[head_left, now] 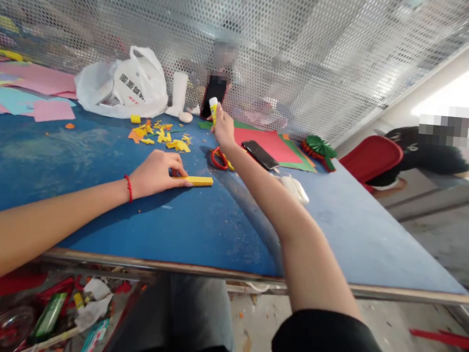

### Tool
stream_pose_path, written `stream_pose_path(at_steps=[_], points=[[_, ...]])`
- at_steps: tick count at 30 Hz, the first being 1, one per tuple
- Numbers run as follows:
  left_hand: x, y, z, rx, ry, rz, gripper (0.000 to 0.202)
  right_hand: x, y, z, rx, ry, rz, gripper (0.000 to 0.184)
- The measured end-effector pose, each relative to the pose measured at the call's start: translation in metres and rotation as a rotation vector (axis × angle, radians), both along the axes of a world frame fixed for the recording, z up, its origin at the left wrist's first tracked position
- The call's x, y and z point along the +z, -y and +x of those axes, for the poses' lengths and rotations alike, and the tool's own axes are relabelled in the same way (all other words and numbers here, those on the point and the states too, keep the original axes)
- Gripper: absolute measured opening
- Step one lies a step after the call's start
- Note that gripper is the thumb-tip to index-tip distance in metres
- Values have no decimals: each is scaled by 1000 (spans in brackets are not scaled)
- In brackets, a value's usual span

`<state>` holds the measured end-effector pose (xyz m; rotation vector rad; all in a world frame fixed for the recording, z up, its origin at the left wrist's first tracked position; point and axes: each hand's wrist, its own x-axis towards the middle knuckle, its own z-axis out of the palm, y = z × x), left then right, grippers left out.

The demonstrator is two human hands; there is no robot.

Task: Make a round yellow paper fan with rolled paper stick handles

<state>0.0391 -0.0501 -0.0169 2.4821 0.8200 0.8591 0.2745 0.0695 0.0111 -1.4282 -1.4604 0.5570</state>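
My left hand (158,174) pinches a narrow yellow folded paper strip (200,181) between thumb and fingers, low over the blue table (90,223). The strip's right end sticks out past the fingertips. Farther back, my right hand (223,127) is closed around a glue stick (213,107), its white end pointing up. Below that hand lie scissors (218,159) with red and yellow handles, partly hidden by my right forearm. Yellow paper scraps (164,136) are scattered beyond my left hand.
A white plastic bag (123,87), a white roll (179,90) and an upright phone (214,95) stand along the perforated metal screen (290,49). Red paper (257,142), a black phone (260,154) and a green paper fan (319,148) lie right. A person (430,146) leans over at far right.
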Motion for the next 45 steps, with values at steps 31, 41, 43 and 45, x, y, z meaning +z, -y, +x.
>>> stream_pose_path(at_steps=[31, 41, 43, 45], points=[[13, -4, -6, 75, -107, -152, 21, -16, 156, -20, 218, 300, 86, 56], [6, -12, -12, 55, -37, -273, 26, -15, 149, -33, 242, 361, 143, 47], [6, -13, -12, 47, -30, -303, 28, -16, 147, -35, 247, 373, 156, 47], [6, -13, -12, 42, -29, -323, 30, -17, 144, -37, 255, 392, 160, 48]])
